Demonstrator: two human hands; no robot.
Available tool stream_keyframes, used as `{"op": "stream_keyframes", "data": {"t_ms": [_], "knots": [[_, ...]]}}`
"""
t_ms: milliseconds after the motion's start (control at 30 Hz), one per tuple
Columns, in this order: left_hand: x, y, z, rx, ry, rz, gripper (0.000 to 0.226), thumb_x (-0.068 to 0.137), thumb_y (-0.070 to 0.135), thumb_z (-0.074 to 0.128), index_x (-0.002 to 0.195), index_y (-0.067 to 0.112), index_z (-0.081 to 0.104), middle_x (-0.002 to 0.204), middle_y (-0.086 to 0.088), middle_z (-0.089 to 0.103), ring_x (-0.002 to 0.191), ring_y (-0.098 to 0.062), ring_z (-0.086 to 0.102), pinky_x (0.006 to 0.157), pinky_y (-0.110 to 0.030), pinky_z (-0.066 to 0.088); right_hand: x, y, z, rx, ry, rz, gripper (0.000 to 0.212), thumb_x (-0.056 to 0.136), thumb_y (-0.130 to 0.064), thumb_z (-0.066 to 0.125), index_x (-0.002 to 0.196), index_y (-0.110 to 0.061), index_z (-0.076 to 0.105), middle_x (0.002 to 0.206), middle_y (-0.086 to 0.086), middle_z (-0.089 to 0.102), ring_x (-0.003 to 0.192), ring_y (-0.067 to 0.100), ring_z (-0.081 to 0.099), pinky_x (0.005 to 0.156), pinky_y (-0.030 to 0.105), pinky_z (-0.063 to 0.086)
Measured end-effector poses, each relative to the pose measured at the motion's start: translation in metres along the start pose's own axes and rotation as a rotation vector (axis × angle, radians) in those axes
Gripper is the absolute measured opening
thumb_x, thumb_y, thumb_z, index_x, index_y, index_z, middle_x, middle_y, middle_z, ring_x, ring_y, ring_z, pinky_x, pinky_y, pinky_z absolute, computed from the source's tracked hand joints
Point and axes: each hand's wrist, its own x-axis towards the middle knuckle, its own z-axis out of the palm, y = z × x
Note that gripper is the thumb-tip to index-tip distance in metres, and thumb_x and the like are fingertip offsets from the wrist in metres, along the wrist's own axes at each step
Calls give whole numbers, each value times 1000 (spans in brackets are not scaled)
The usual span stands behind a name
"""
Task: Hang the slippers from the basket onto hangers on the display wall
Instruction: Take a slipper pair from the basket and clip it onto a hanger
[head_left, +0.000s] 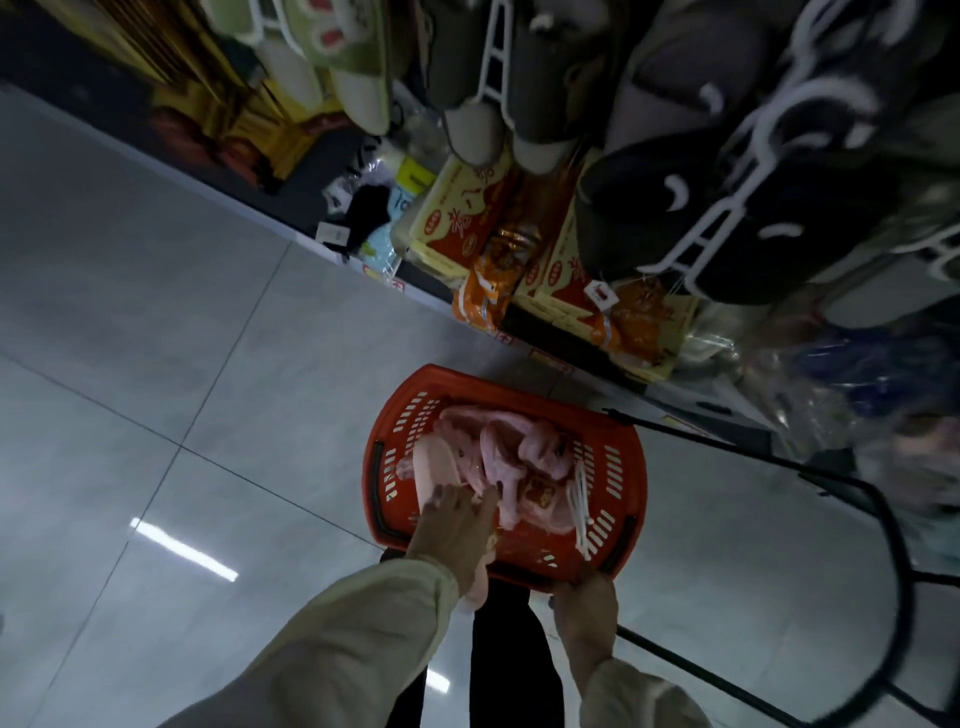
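Observation:
A red plastic basket (618, 462) stands on the grey tiled floor below me. It holds several pink slippers (519, 447) and a few white hangers (579, 499) along its right side. My left hand (457, 535) reaches in over the near rim and closes over a pale pink slipper (434, 467) that lies sole up; its other end pokes out under my wrist. My right hand (587, 608) grips the basket's near rim. On the display wall above, grey slippers (545, 78), green slippers (343, 47) and dark slippers (727, 197) hang on white hangers (496, 62).
A low shelf under the wall carries yellow and red boxes (467, 208) and orange packets (493, 280). The basket's long black handle (779, 457) loops out to the right. My dark trouser legs (514, 670) are just behind the basket.

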Motion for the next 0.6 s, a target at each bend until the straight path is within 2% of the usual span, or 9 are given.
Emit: {"op": "stream_keyframes", "data": {"t_ms": [67,133,200,267,300,333,400,467,600], "knots": [[-19,3,-19,14,-19,-9,98,81,25,76,154,10,13,147,-18,39,136,-39,36,111,-48,34,-7,2,-16,49,3,16,36,71,-24,44,93,-16,72,85,6,72,78,32,69,70,42,59],[-36,5,-38,18,-22,-18,89,83,29,74,152,7,22,146,-17,39,134,-37,36,111,-46,31,-22,-5,-35,97,7,32,31,72,-16,49,92,-11,72,84,12,73,76,34,69,70,45,60],[-59,9,-59,10,-1,-12,79,82,31,73,146,7,32,142,-16,42,131,-36,39,108,-45,34,-69,-39,-76,88,15,19,23,80,-1,51,89,-7,71,80,15,70,65,26,66,60,29,57],[-82,13,-77,11,26,1,75,80,32,73,141,7,35,138,-17,44,128,-36,41,104,-44,38,-106,-59,-108,116,6,31,17,86,8,52,88,-1,67,69,10,64,58,15,59,45,11,43],[-91,14,-84,10,43,7,75,80,32,74,140,7,36,137,-17,44,127,-36,41,102,-44,39,-117,-64,-120,130,1,32,17,88,10,52,90,0,66,70,11,64,61,19,60,47,10,43],[-104,16,-94,17,62,14,77,79,32,74,141,7,35,137,-16,44,127,-36,41,101,-45,40,-132,-69,-133,127,2,29,19,89,10,51,97,2,67,79,18,68,70,29,65,58,14,50],[-126,20,-112,12,94,26,84,78,34,75,145,7,31,138,-16,44,127,-36,42,100,-45,40,-145,-67,-148,90,-26,27,30,89,6,50,115,12,65,109,31,68,99,44,66,89,36,54],[-146,21,-129,-10,139,39,86,77,34,75,146,9,31,136,-14,45,124,-35,43,97,-43,42,-141,-54,-152,85,-81,46,32,89,1,51,115,12,64,113,29,67,100,43,67,92,47,52],[-192,24,-166,12,238,54,84,75,37,74,145,13,34,133,-10,49,121,-31,46,91,-39,44,-125,-33,-152,145,-117,26,35,82,-19,59,111,-5,73,102,14,73,94,33,69,90,43,55]]}}
